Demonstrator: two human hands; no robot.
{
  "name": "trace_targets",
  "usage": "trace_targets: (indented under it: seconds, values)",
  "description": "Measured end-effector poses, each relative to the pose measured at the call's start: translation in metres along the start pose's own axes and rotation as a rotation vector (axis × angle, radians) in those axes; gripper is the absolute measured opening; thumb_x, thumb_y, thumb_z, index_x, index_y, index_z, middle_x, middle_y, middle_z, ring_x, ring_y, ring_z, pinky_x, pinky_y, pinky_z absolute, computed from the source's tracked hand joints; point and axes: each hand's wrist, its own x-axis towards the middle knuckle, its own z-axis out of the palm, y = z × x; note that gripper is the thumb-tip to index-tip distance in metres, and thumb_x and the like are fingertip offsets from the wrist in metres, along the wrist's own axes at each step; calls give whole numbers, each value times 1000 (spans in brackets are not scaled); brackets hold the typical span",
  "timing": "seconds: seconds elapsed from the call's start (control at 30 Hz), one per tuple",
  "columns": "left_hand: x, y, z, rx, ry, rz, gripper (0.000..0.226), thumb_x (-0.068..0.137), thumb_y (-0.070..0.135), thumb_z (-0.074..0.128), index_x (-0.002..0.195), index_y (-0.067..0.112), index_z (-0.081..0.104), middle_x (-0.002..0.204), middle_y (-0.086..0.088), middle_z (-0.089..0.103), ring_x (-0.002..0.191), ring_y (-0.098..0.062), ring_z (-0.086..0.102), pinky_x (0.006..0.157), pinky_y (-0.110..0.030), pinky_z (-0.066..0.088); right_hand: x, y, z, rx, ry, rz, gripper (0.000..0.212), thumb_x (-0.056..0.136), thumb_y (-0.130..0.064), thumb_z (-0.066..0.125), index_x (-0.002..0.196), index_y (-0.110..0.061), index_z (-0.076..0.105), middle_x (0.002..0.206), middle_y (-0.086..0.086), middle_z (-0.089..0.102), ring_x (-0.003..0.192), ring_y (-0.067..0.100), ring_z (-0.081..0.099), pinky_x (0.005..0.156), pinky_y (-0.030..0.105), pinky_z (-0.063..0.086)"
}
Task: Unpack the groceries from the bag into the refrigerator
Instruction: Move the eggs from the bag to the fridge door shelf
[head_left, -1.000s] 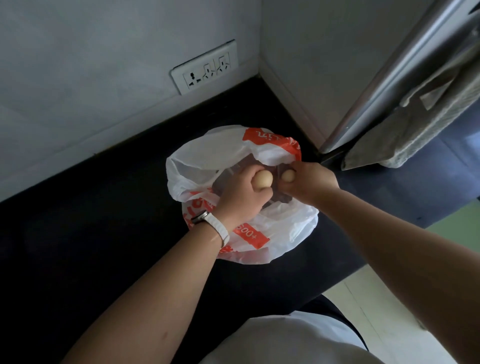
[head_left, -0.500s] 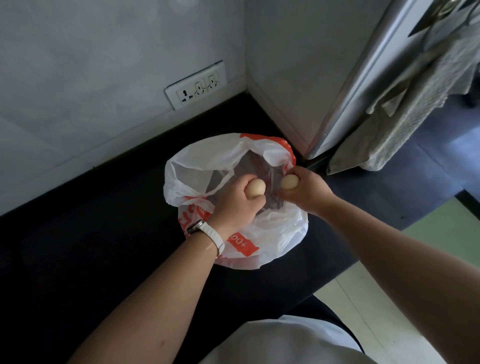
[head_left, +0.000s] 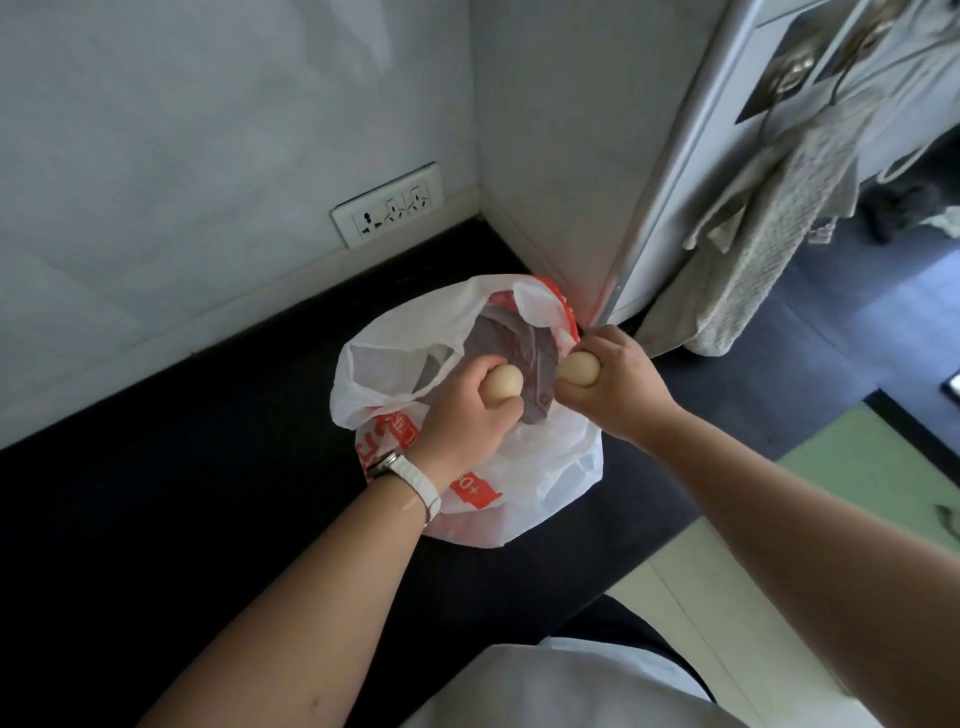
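white plastic with orange print: the bag (head_left: 545, 483) sits open on the black counter (head_left: 182, 493), its mouth spread and a grey tray (head_left: 493, 338) showing inside. both hands hover over that mouth, each with one of the groceries in it. the left hand (head_left: 457, 415), a white-strapped watch (head_left: 415, 480) on its wrist, has its fingers curled round a pale egg (head_left: 503, 383) whose bare end points toward 3 o'clock. the right hand (head_left: 618, 379) grips the second egg (head_left: 577, 368), fingers wrapped over the top, its bare end facing 9 o'clock. the two eggs are near each other but apart, with the grey tray visible between them.

a second ago the eggs were closer together; the gap between them has widened step by step since, and the right hand now sits by the bag's 2 o'clock rim. the bag has kept its place on the counter. the view has tipped upward: the wall socket (head_left: 387, 205) lies lower in frame, at the bag's 11 o'clock, and more of the refrigerator (head_left: 670, 228) at 1 o'clock has come into sight, with a grey towel (head_left: 769, 244) hanging on its front. a white shirt (head_left: 545, 686) fills the 6 o'clock edge.
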Motion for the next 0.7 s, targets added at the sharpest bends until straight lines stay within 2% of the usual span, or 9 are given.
trace_targets:
  seconds: [0.1,0.2,0.33,0.4,0.53,0.6,0.7]
  values:
    - [-10,8,-4,-111,-7,-25,32,89,18,63,119,25,57,103,13,55,92,-10,59,73,-24,52,-5,-12,-9,125,13,150,22,70,-27,74,89,-22,64,85,-5,63,77,12,61,61,19,43]
    - [-20,15,-6,-323,6,-100,19,89,24,59,106,28,57,96,0,60,81,-15,59,65,-28,50,-13,-25,-14,305,16,232,25,72,-14,75,93,-21,65,87,-1,65,74,13,61,62,25,53]
    - [-28,19,-6,-549,62,-227,29,81,34,55,107,21,60,88,-6,59,73,-19,54,62,-30,45,-21,-42,-22,458,-21,229,22,74,-8,73,91,-18,65,84,2,62,69,12,58,54,21,50]
    - [-31,20,-7,-576,68,-246,33,82,35,54,111,19,60,88,-6,57,74,-20,54,63,-31,45,-23,-49,-30,428,-41,176,21,74,-10,73,89,-22,65,83,-1,62,69,12,59,54,20,48]
    - [-33,29,-5,-544,96,-216,32,78,32,55,106,18,59,84,-4,56,71,-18,50,59,-29,43,-23,-57,-51,211,-30,-1,22,74,-21,76,89,-30,61,79,-9,64,69,8,60,59,23,51]
    - [-33,37,-3,-512,118,-204,31,79,35,54,106,21,59,85,-4,57,72,-17,51,61,-29,42,-18,-58,-62,93,-41,-86,22,74,-26,76,90,-31,61,72,-12,62,66,4,59,54,16,45]
    - [-33,47,1,-487,153,-194,30,82,37,54,107,23,59,89,-2,59,75,-14,54,63,-25,45,-8,-57,-77,-2,-109,-136,22,77,-30,75,94,-31,60,72,-15,59,66,3,57,54,14,39]
